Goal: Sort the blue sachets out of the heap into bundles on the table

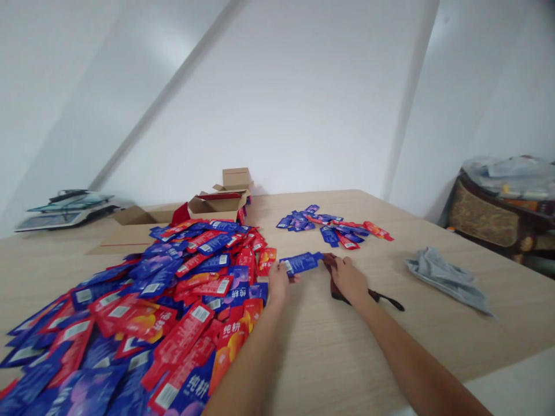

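My left hand point(278, 282) pinches a blue pouch point(302, 264) by its wider end, holding it just above the table. The pouch's narrow end points right, toward my right hand point(348, 278). Closed fingers of my right hand hold a dark reddish-brown handheld tool point(336, 292) with a black wrist strap point(392, 300). The front of this tool meets the pouch's narrow tip; its exact kind is unclear, partly hidden by the hand. Left of my left hand spreads a large heap of red and blue pouches point(191, 277).
A smaller group of pouches point(299, 221) lies farther back on the wooden table point(312, 346). Open cardboard boxes point(219, 203) stand behind the heap. A grey cloth point(446, 277) rests at the right. Flat items point(69, 211) are stacked far left; a patterned chair point(483, 214) holds plastic-wrapped things.
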The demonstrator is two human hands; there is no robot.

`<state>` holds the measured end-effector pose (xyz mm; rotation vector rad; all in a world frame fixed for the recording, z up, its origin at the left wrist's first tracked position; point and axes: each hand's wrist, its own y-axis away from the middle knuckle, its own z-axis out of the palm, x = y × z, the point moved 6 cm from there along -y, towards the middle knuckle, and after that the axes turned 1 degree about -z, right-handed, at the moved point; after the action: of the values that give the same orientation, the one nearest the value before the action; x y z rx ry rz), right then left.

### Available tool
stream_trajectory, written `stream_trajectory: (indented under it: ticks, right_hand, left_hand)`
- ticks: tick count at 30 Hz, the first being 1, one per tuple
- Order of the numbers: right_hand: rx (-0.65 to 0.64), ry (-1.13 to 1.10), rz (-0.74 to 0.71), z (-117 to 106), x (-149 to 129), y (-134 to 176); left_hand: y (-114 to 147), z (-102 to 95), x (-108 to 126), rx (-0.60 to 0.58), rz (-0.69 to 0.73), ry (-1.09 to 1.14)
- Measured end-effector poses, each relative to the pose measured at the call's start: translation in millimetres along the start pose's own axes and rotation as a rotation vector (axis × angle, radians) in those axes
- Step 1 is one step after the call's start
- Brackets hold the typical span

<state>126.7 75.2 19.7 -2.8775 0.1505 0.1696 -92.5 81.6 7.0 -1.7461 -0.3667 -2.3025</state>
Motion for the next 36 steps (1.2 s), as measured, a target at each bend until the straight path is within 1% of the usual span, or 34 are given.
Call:
stream_trajectory:
  ticks: [1,3,5,6,7,8,9,10,11,13,15,17,18,20,22,24,25,27,29,31,33,36]
  right_hand:
    - [0.004,-0.015,0.002,0.3,1.1,1.0]
    - [0.005,-0.043,-0.001,0.8,2.3,2.6]
    - [0.007,-0.055,0.001,0.4,2.2,2.6]
    - [0.006,-0.053,0.002,-0.1,1.5,1.8]
    - [0.001,-0.047,0.000,-0.7,0.4,0.5]
    - [-0.008,-0.039,-0.007,-1.4,-1.1,-1.4]
    - [-0.021,-0.033,-0.018,-2.2,-2.5,-3.9]
    - [-0.039,-0.031,-0.032,-2.8,-3.6,-6.8]
    - [-0.060,-0.037,-0.047,-3.1,-3.8,-9.9]
    - [-0.107,-0.080,-0.066,-1.8,-1.1,-16.2]
    - [-0.109,-0.172,-0.049,0.8,7.1,-21.8]
    - [-0.039,-0.308,-0.014,3.5,18.7,-27.1]
    - [0.016,-0.388,0.012,5.1,25.6,-29.7]
    - [0.121,-0.557,0.076,9.6,40.2,-35.2]
    - [0.206,-0.705,0.143,14.3,54.0,-41.2]
    - [0.277,-0.800,0.182,16.1,64.2,-46.4]
    - [0.302,-0.829,0.186,15.9,67.3,-48.5]
    - [0.315,-0.858,0.176,15.3,70.0,-51.4]
    - [0.295,-0.863,0.171,15.7,69.9,-52.6]
    - [0.277,-0.858,0.178,16.6,69.7,-52.6]
    - [0.277,-0.854,0.181,16.8,70.1,-52.5]
    - [0.284,-0.819,0.187,14.5,72.3,-52.4]
  left_hand:
    - [-4.7,-8.2,15.1,0.029,0.001,0.055]
    - [-14.6,-26.3,54.7,0.073,0.043,0.184]
    - [-23.2,-47.9,97.2,0.169,0.137,0.412]
    - [-26.7,-55.6,115.2,0.198,0.193,0.514]
    - [-30.4,-57.1,128.2,0.175,0.216,0.559]
    - [-33.7,-54.7,134.8,0.145,0.215,0.570]
    - [-36.8,-47.4,134.9,0.096,0.195,0.544]
    - [-39.5,-36.0,128.4,0.037,0.155,0.488]
    - [-41.8,-22.0,116.2,-0.023,0.107,0.413]
    - [-44.9,10.7,81.5,-0.146,0.023,0.204]
    - [-47.2,44.2,44.3,-0.268,0.007,-0.134]
    - [-49.7,74.7,12.6,-0.365,0.060,-0.534]
    - [-51.3,88.3,0.3,-0.395,0.090,-0.645]
    - [-54.0,114.4,-17.3,-0.446,0.164,-0.763]
    - [-55.7,139.9,-29.0,-0.500,0.231,-0.789]
    - [-55.2,165.2,-38.7,-0.579,0.310,-0.855]
    - [-53.9,176.9,-43.3,-0.624,0.362,-0.924]
    - [-49.8,195.1,-52.4,-0.702,0.485,-1.130]
    - [-45.2,203.2,-59.4,-0.744,0.594,-1.333]
    - [-40.9,200.7,-60.4,-0.752,0.653,-1.414]
    - [-34.7,190.3,-55.5,-0.763,0.695,-1.419]
    - [-18.3,162.7,-43.1,-0.824,0.728,-1.389]
